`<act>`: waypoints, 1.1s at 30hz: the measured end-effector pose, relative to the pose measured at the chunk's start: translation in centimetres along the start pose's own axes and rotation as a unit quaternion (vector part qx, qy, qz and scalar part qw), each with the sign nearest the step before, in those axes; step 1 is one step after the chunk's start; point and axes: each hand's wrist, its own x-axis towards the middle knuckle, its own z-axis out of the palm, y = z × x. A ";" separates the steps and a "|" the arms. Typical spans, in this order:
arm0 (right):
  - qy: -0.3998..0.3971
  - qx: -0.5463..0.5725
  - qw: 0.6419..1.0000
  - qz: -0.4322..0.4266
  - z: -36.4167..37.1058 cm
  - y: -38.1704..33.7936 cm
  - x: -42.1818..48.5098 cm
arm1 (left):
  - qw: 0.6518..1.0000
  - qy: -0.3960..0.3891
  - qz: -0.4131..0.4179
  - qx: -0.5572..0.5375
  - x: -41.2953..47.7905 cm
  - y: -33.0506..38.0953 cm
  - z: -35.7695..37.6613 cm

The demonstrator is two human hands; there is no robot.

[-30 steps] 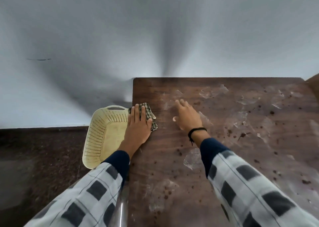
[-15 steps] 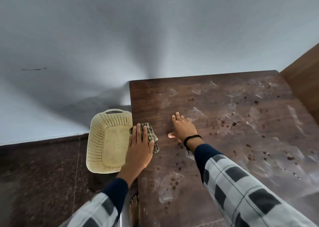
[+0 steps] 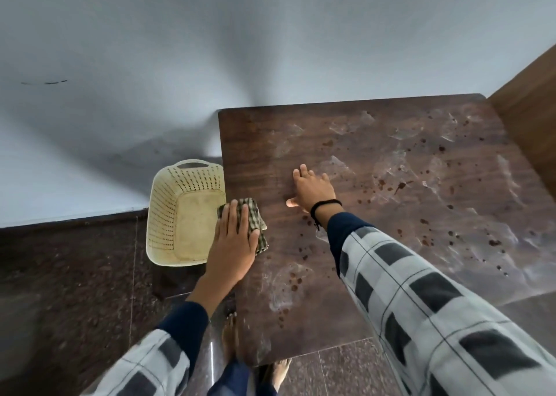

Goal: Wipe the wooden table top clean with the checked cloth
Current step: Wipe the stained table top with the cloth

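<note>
Stained table (image 3: 255,155) is standing against a white wall (image 3: 270,34). Left hand (image 3: 234,245) is pressing the cloth (image 3: 256,217) with straight fingers at its left edge. Right hand (image 3: 314,189) is resting flat, fingers spread, farther in.

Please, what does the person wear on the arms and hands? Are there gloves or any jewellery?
Both arms wear loose pale grey sleeves checked with dark squares and thin dark lines, over tight navy cuffs. The left hand and right hand are bare: no gloves, no rings that I can see. A black cord bracelet circles the right wrist.
</note>
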 end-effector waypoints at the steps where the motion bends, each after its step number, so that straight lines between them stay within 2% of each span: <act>1: 0.003 0.001 1.000 0.000 0.0 0.0 0.0 | 1.000 -0.005 -0.003 0.002 0.3 0.0 -0.1; 9: 0.006 0.001 1.000 0.010 -0.1 0.1 0.3 | 1.000 -0.009 0.000 0.010 9.6 -1.0 -2.7; 11: 0.004 0.006 1.000 0.014 0.0 0.2 0.4 | 1.000 -0.015 0.016 -0.002 7.0 -1.0 -1.9; 15: 0.002 0.010 1.000 0.015 0.3 0.1 0.4 | 0.997 -0.053 0.060 -0.003 -3.4 0.0 0.1; 17: 0.001 0.015 1.000 0.019 0.2 0.0 0.3 | 0.995 -0.044 0.085 0.014 -6.8 0.4 0.9; 20: 0.000 0.014 1.000 0.027 0.1 -0.2 0.2 | 0.996 -0.022 0.087 0.013 -5.4 0.4 0.9; 26: -0.007 0.007 0.999 0.036 -0.1 -0.4 0.0 | 0.997 -0.023 0.068 0.006 5.3 -0.1 -1.5; 28: -0.009 0.006 0.999 0.034 -0.1 -0.4 0.1 | 0.998 -0.017 0.064 0.002 4.6 -0.4 -1.2; 33: -0.010 0.009 0.999 0.029 0.0 -0.3 0.2 | 0.995 -0.038 0.090 0.012 -4.5 0.2 0.4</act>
